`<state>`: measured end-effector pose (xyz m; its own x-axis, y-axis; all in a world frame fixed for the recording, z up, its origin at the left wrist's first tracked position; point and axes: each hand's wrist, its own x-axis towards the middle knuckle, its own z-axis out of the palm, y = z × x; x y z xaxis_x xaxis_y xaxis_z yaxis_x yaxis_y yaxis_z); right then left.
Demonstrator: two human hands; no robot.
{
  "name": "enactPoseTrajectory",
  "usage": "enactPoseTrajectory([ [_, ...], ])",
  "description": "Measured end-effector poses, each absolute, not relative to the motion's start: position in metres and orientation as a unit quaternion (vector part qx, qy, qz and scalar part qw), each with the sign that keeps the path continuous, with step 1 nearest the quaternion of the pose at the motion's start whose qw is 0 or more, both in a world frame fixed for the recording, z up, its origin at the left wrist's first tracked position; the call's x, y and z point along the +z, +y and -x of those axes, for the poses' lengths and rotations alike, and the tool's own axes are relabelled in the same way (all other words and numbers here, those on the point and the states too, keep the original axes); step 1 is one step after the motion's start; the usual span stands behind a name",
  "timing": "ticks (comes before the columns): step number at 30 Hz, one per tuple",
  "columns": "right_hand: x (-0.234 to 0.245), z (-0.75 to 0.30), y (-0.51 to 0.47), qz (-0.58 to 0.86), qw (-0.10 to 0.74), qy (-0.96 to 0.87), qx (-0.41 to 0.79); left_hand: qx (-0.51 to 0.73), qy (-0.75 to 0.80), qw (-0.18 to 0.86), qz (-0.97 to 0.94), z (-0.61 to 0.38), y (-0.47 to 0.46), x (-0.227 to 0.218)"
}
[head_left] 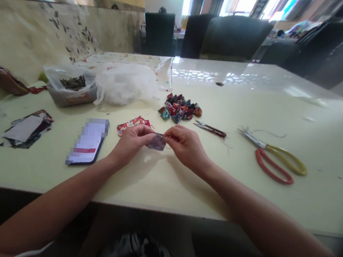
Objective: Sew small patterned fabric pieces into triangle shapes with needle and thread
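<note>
A small piece of greyish-purple patterned fabric (156, 142) is stretched between my two hands, just above the table. My left hand (133, 141) pinches its left edge between thumb and fingers. At its upper right corner, the fingertips of my right hand (185, 144) are pressed together on the fabric; whether a needle is in them is too small to tell. Behind my left hand lie red floral fabric pieces (133, 124), partly hidden by it. Beyond my hands sits a pile of small stitched fabric pouches (180, 107) in mixed colours.
Thread snips (210, 128) and large scissors (272, 152) with red and yellow handles lie to the right. A phone (89, 142) and dark fabric scraps (29, 129) lie left. Behind are a bag of dried leaf-like bits (70, 91) and a white plastic bag (124, 83).
</note>
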<state>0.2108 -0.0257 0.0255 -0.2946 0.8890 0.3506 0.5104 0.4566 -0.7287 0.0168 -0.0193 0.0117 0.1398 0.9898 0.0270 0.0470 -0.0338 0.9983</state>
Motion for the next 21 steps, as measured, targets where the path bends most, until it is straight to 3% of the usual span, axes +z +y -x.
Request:
enactPoseTrajectory([
  [14,0.0247,-0.2116,-0.0243,0.463,0.375,-0.763,0.25,0.469,0.459,0.514,-0.552,-0.0207,-0.0234,0.0174],
  [21,0.0251,-0.2118,-0.0251,0.454,0.374,-0.767,0.255,0.462,0.469,0.458,-0.597,-0.0215,-0.0264,0.0197],
])
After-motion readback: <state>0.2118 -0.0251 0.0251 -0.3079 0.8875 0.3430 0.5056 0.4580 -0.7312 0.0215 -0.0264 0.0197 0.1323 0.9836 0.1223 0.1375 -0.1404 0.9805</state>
